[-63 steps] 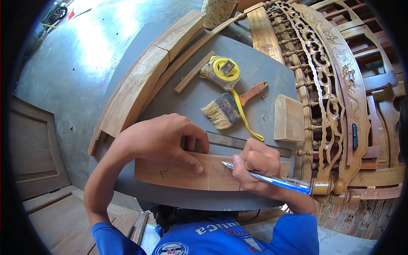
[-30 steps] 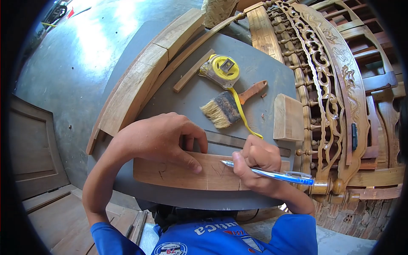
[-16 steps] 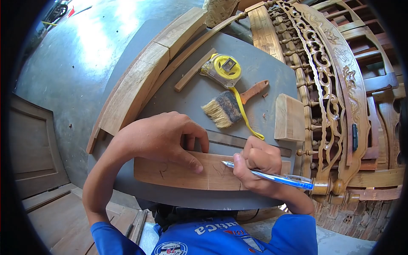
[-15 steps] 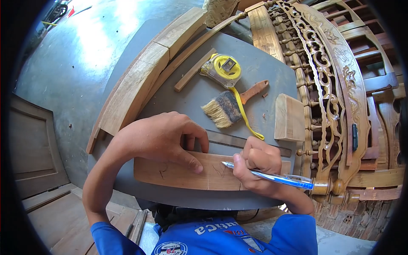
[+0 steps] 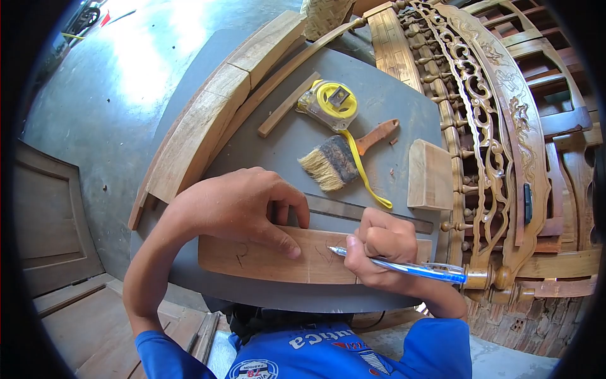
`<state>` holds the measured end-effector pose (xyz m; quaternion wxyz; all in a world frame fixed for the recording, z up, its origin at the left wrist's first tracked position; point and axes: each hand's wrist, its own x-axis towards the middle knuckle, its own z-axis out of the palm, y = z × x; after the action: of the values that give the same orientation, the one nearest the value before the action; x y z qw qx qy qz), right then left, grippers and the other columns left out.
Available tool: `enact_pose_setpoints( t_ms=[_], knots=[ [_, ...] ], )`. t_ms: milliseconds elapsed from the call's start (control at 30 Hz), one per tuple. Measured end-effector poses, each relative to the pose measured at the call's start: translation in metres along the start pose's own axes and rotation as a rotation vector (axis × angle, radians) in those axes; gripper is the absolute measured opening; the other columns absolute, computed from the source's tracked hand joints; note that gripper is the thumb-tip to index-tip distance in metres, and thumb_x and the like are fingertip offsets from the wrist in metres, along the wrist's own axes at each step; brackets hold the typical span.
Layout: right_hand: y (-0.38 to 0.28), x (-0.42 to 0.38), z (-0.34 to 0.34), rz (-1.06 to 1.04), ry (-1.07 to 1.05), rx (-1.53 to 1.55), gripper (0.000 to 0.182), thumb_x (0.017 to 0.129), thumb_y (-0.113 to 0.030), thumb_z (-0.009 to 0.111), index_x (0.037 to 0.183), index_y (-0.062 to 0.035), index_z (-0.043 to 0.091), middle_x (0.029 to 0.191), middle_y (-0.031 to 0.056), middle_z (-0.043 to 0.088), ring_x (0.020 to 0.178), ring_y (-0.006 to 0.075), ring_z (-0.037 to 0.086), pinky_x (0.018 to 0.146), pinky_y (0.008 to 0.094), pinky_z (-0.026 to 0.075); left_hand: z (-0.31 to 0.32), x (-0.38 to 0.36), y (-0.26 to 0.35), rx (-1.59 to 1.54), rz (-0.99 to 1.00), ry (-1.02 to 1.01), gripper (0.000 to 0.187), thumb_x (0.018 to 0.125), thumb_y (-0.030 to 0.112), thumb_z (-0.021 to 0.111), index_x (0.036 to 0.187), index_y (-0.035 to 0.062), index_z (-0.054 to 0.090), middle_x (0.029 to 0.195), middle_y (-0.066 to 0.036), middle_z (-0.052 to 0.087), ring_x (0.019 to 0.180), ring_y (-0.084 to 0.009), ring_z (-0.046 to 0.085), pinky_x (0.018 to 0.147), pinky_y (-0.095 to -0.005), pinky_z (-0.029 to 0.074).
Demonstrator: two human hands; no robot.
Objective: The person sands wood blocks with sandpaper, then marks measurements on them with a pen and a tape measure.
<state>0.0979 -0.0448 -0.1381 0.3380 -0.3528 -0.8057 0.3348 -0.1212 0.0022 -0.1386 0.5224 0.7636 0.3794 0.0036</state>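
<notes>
A flat wooden board [image 5: 278,268] with a slightly curved near edge lies on the grey table close to my body. Pencil-like letter marks show on its face, one near the left end and one by the pen tip. My left hand [image 5: 243,203] bears down on the board, thumb on top and bent fingers at its far edge. Pinched in my right hand [image 5: 386,243] is a blue ballpoint pen [image 5: 432,272], its tip touching the board right of centre. Just beyond the board lies a thin flat strip like a metal ruler [image 5: 338,209].
A yellow tape measure [image 5: 336,103], a paintbrush [image 5: 341,161] and a small wood stick [image 5: 289,104] lie mid-table. At the right edge sits a wood block [image 5: 430,175]. Long curved timbers [image 5: 202,120] line the left. Carved wooden furniture [image 5: 505,114] stands beyond on the right.
The pen tip has shifted very slightly and lower on the board, with more of the mark beside it showing. My left hand stays in place.
</notes>
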Motion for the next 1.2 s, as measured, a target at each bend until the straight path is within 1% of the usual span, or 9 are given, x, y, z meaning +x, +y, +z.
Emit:
enact_pose_setpoints(
  t_ms=[500,600,700,833,867,967,1000,1133,1200],
  knots=[
    [0.001,0.0,-0.003,-0.087,-0.056,0.053,0.033,0.068,0.007,0.055,0.051,-0.003,0.029,0.05,0.0062,0.033,0.04,0.0158,0.034,0.037,0.0293,0.027,0.0,-0.001,0.001,-0.003,-0.005,0.007,0.043,0.06,0.038,0.078,0.09,0.0092,0.067,0.073,-0.005,0.058,0.068,-0.0157,0.057,0.059,-0.0278,0.045],
    [0.01,-0.006,-0.009,-0.121,-0.042,0.091,0.028,0.073,0.004,0.055,0.057,-0.0038,0.034,0.055,0.0052,0.039,0.041,0.0117,0.039,0.037,0.0263,0.032,0.0,-0.001,0.002,0.018,-0.023,0.004,0.044,0.06,0.039,0.078,0.089,0.0089,0.066,0.075,-0.006,0.06,0.069,-0.0154,0.059,0.059,-0.0273,0.046],
    [0.004,-0.008,-0.007,0.189,0.177,0.467,0.02,0.077,0.002,0.056,0.069,-0.0039,0.039,0.065,0.005,0.046,0.045,0.0087,0.045,0.04,0.0236,0.039,0.002,0.0,0.002,0.051,-0.021,0.01,0.046,0.059,0.041,0.077,0.09,0.0091,0.066,0.072,-0.006,0.061,0.067,-0.0152,0.06,0.057,-0.0268,0.045],
    [0.003,-0.007,0.0,0.217,0.333,0.45,0.014,0.081,0.0,0.057,0.084,-0.0019,0.044,0.076,0.0041,0.049,0.065,0.0072,0.054,0.057,0.0198,0.044,0.0,-0.003,0.008,0.105,-0.057,-0.032,0.049,0.058,0.044,0.077,0.092,0.0097,0.066,0.062,-0.004,0.06,0.058,-0.0149,0.059,0.051,-0.0262,0.043],
    [-0.003,-0.012,-0.002,0.289,0.35,0.505,0.014,0.079,0.0,0.059,0.084,-0.0013,0.046,0.076,0.004,0.049,0.071,0.0082,0.056,0.063,0.019,0.045,0.0,-0.003,0.009,0.109,-0.054,-0.049,0.05,0.058,0.045,0.077,0.093,0.0095,0.065,0.061,-0.004,0.06,0.057,-0.0145,0.059,0.051,-0.026,0.042],
    [-0.012,-0.029,0.0,0.416,0.235,0.611,0.014,0.078,-0.002,0.061,0.077,-0.0027,0.048,0.072,0.0015,0.049,0.067,0.0059,0.053,0.058,0.0181,0.042,0.001,-0.002,0.01,0.119,-0.052,-0.093,0.052,0.058,0.045,0.077,0.094,0.0088,0.065,0.059,-0.003,0.059,0.054,-0.0133,0.058,0.049,-0.0254,0.041],
    [-0.01,-0.032,0.0,0.417,0.182,0.452,0.021,0.075,0.003,0.059,0.063,-0.0035,0.044,0.064,0.0046,0.049,0.059,0.0102,0.054,0.054,0.0243,0.044,0.001,-0.001,0.011,0.123,-0.06,-0.102,0.053,0.058,0.045,0.077,0.094,0.0085,0.064,0.059,-0.003,0.059,0.054,-0.013,0.058,0.048,-0.0252,0.04],
    [-0.009,-0.024,0.006,0.223,0.179,0.212,0.033,0.074,-0.001,0.061,0.052,-0.0042,0.036,0.052,0.0019,0.04,0.044,0.0088,0.031,0.042,0.0275,0.023,0.0,0.0,0.015,0.111,-0.101,-0.12,0.054,0.058,0.045,0.077,0.094,0.0078,0.064,0.058,-0.003,0.059,0.053,-0.0123,0.057,0.048,-0.0249,0.039],
    [-0.007,-0.025,0.006,0.199,0.173,0.16,0.033,0.074,0.0,0.06,0.052,-0.0042,0.035,0.052,0.0023,0.039,0.044,0.0093,0.032,0.042,0.0275,0.024,0.001,0.0,0.012,0.106,-0.076,-0.112,0.054,0.058,0.045,0.077,0.094,0.0077,0.064,0.057,-0.003,0.059,0.052,-0.0124,0.057,0.048,-0.0249,0.039]
  ],
)
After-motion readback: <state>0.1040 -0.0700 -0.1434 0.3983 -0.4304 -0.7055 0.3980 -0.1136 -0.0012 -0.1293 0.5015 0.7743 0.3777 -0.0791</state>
